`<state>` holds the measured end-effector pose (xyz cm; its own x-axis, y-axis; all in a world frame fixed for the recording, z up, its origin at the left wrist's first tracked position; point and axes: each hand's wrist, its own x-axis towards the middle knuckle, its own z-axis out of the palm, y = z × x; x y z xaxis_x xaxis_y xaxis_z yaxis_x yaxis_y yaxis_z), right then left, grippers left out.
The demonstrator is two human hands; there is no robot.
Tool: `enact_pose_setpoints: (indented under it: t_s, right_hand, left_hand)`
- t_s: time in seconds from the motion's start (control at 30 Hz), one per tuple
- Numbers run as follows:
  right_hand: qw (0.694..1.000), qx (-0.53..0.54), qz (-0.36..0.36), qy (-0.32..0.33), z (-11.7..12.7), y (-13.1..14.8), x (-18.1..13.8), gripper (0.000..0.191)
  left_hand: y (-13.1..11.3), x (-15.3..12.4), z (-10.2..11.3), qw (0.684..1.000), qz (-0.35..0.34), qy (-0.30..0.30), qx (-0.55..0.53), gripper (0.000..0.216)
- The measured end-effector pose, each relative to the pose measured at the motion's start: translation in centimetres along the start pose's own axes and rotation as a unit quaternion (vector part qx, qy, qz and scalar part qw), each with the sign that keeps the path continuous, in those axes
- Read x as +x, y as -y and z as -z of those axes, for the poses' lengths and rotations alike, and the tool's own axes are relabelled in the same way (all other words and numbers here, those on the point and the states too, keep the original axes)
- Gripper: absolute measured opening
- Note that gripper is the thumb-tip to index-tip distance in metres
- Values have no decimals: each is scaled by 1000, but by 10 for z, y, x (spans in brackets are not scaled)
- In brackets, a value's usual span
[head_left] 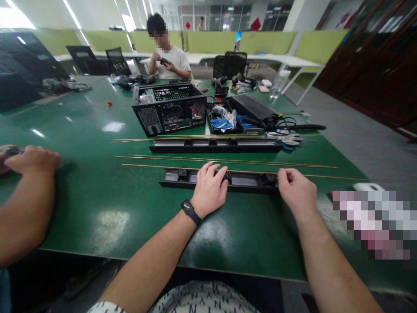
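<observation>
The nearer long, black, trough-shaped rail (246, 188) has a smooth, satin outer wall and a paler grey, metallic-looking inner face. The small black blocks (183, 174) inside it look like plastic. The thin, straight, golden rods (260, 163) have a brassy metal sheen. The broad dark-green tabletop (97, 182) is smooth and glossy, mirroring light in whitish patches. The boxy black computer case (176, 117) looks like painted metal, perforated at one end. The blue-and-white gloves (224, 119) are crumpled cloth; the tall red-brown cabinets (368, 65) resemble polished wood.
</observation>
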<state>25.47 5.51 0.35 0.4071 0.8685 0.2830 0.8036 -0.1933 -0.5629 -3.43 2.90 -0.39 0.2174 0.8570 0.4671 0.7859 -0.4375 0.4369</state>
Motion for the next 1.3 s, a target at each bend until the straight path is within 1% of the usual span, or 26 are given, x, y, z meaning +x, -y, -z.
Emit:
enact_pose_setpoints:
  t_s: [0.23,0.47,0.83,0.93,1.03,1.3]
  right_hand:
    - [1000,18,24,2,2,6,-4,35]
    - [999,16,41,-1,0,4,-3,36]
    - [999,20,42,-5,-2,1,-2,33]
    - [999,23,43,-4,-2,1,-3,33]
    - [999,23,41,0,0,3,-3,32]
    - [999,22,42,4,1,5,-4,32]
  left_hand:
    - [0,0,0,1000,2,-4,7,44]
    - [1,0,0,1000,-3,0,8,44]
    - [1,0,-2,1000,-3,-12,-3,45]
    - [2,0,-2,1000,-1,-16,-9,41]
    - [2,0,0,1000,-1,-11,-6,37]
    - [4,1,1,1000,2,-2,-10,38]
